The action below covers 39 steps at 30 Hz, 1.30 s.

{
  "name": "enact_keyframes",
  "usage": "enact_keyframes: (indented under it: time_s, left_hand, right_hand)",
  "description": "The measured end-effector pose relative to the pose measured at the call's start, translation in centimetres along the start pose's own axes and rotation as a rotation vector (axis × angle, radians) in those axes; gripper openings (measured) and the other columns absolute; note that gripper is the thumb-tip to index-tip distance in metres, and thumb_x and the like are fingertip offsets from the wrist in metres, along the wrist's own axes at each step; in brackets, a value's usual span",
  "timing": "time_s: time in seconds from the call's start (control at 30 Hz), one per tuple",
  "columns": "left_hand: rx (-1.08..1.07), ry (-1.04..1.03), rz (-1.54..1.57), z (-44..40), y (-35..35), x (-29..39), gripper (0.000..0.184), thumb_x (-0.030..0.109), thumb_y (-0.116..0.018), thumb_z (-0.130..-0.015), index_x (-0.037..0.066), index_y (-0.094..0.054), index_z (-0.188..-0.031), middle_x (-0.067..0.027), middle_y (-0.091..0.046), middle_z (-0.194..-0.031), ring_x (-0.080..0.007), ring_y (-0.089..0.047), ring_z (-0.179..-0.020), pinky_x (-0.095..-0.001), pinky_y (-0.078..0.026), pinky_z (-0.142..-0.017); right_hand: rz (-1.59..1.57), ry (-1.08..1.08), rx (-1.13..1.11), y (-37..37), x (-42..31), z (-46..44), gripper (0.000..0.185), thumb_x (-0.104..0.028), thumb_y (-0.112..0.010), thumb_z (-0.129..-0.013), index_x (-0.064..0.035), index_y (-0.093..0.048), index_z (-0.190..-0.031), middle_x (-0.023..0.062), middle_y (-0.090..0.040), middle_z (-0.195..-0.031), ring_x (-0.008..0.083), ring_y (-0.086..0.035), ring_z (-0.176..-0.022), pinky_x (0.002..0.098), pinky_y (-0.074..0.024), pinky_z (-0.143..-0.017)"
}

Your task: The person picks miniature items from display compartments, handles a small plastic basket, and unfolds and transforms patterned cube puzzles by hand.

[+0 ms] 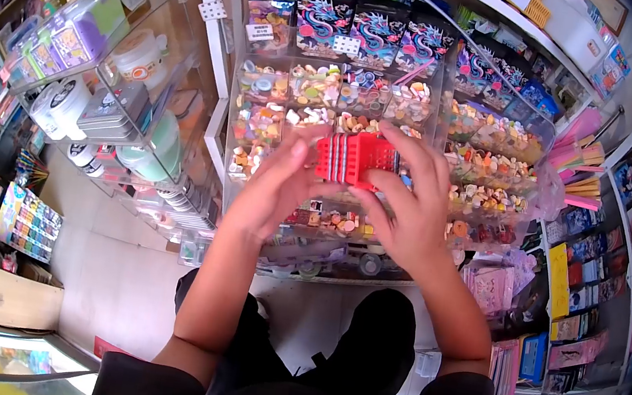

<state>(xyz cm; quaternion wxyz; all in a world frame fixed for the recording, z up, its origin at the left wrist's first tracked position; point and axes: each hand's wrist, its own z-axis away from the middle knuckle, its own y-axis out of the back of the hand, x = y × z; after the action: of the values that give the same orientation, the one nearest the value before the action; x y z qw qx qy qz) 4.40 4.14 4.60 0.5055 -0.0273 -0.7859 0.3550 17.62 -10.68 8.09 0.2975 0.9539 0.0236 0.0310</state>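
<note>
A small red plastic basket [341, 159] with holes in its walls and dark and pale stripes across it is held up between my hands, tilted. My right hand [415, 211] grips its right side, fingers bent round the far edge and near side. At the left end is my left hand [273, 183], curved round the basket with the thumb raised; some of its fingers are hidden behind the red plastic. Below and beyond the basket lies a clear compartment tray [244, 66] of many small coloured charms [316, 80].
Dragon-printed packets [324, 25] stand behind the tray, with a second charm tray [493, 142] to the right. A clear shelf rack [114, 112] of tubs and boxes is close on the left. Stocked shelves [592, 277] line the right; pale floor [111, 249] shows below.
</note>
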Motion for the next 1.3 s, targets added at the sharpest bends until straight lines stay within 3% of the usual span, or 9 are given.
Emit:
enact_keyframes:
  time_s: [0.03, 0.13, 0.23, 0.3, 0.43, 0.9, 0.97, 1.07, 1.3]
  left_hand:
    - [-0.169, 0.137, 0.249, 0.3, 0.3, -0.2, 0.044, 0.031, -0.058, -0.101, 0.002, -0.05, -0.134, -0.0137, -0.061, -0.126, -0.0243, -0.064, -0.112, -0.0415, -0.052, -0.096]
    - [-0.288, 0.204, 0.315, -0.1, 1.8, -1.7, 0.056, 0.031, -0.06, -0.101, -0.002, -0.043, -0.142, -0.0182, -0.058, -0.136, -0.0284, -0.06, -0.123, -0.047, -0.046, -0.109]
    - [-0.316, 0.211, 0.318, -0.4, 2.6, -2.4, 0.054, 0.028, -0.059, -0.101, -0.003, -0.042, -0.142, -0.018, -0.06, -0.133, -0.0276, -0.061, -0.122, -0.0441, -0.049, -0.106]
    - [-0.341, 0.239, 0.307, -0.4, 2.8, -2.7, 0.054, 0.028, -0.059, -0.101, -0.003, -0.042, -0.142, -0.0178, -0.06, -0.132, -0.0275, -0.061, -0.122, -0.0432, -0.05, -0.105]
    - [-0.238, 0.258, 0.155, 0.0, 2.0, -2.9, 0.067, 0.041, -0.062, -0.098, -0.002, -0.04, -0.144, -0.018, -0.059, -0.133, -0.0284, -0.063, -0.118, -0.041, -0.052, -0.101]
    - [-0.176, 0.296, 0.187, 0.7, 4.6, -3.2, 0.058, 0.028, -0.073, -0.093, -0.001, -0.047, -0.137, -0.0158, -0.062, -0.128, -0.0237, -0.065, -0.112, -0.0382, -0.054, -0.099]
    - [-0.212, 0.275, 0.077, 0.8, 4.6, -2.9, 0.072, 0.045, -0.065, -0.095, -0.001, -0.041, -0.145, -0.0183, -0.056, -0.136, -0.029, -0.058, -0.125, -0.0437, -0.047, -0.107]
    - [-0.267, 0.267, 0.158, 0.8, 3.8, -1.8, 0.074, 0.049, -0.062, -0.096, 0.001, -0.038, -0.147, -0.0178, -0.056, -0.138, -0.0303, -0.058, -0.126, -0.0447, -0.047, -0.107]
    - [-0.026, 0.122, 0.131, 0.3, 4.6, -1.0, 0.063, 0.061, -0.044, -0.101, 0.007, -0.051, -0.134, -0.0126, -0.064, -0.123, -0.0224, -0.064, -0.11, -0.0367, -0.049, -0.095]
  right_hand:
    - [-0.054, -0.011, 0.013, -0.2, -0.3, 0.3, 0.022, -0.015, -0.079, -0.076, -0.0078, -0.065, -0.092, 0.0124, -0.056, -0.139, 0.0344, -0.055, -0.115, 0.0442, -0.043, -0.096]
    - [-0.107, -0.032, 0.009, -0.9, -0.6, 1.0, 0.023, -0.015, -0.079, -0.074, -0.0074, -0.065, -0.091, 0.0122, -0.056, -0.139, 0.035, -0.054, -0.117, 0.045, -0.0439, -0.098]
    - [-0.117, -0.046, -0.03, -0.9, -0.4, 1.1, 0.031, -0.018, -0.081, -0.074, -0.0081, -0.066, -0.099, 0.013, -0.056, -0.14, 0.0358, -0.055, -0.118, 0.0457, -0.0433, -0.1]
    - [-0.318, -0.123, -0.004, -0.3, -0.6, 0.8, 0.047, -0.025, -0.08, -0.078, -0.008, -0.065, -0.119, 0.0142, -0.056, -0.14, 0.0359, -0.055, -0.12, 0.0453, -0.0419, -0.102]
    - [-0.454, -0.149, -0.149, 0.0, 0.8, 0.9, 0.065, -0.035, -0.071, -0.09, -0.0018, -0.052, -0.142, 0.0168, -0.057, -0.139, 0.0313, -0.053, -0.13, 0.0426, -0.0383, -0.109]
    - [-0.529, -0.202, -0.255, -1.5, 0.4, 0.8, 0.059, -0.025, -0.078, -0.083, -0.0038, -0.059, -0.135, 0.0156, -0.062, -0.132, 0.0315, -0.058, -0.122, 0.0415, -0.0431, -0.105]
    - [-0.522, -0.189, -0.256, -1.7, 0.2, 0.2, 0.063, -0.025, -0.081, -0.08, -0.0039, -0.059, -0.135, 0.0153, -0.062, -0.132, 0.0312, -0.059, -0.122, 0.0414, -0.0431, -0.105]
    - [-0.5, -0.122, -0.246, -1.8, -0.2, -1.1, 0.064, -0.027, -0.082, -0.079, -0.0071, -0.058, -0.135, 0.0153, -0.064, -0.126, 0.033, -0.062, -0.114, 0.0423, -0.0474, -0.098]
    - [-0.539, -0.238, -0.23, -5.6, 2.0, -8.6, 0.063, -0.032, -0.084, -0.076, -0.0069, -0.057, -0.126, 0.0173, -0.066, -0.122, 0.0349, -0.065, -0.112, 0.0431, -0.0506, -0.093]
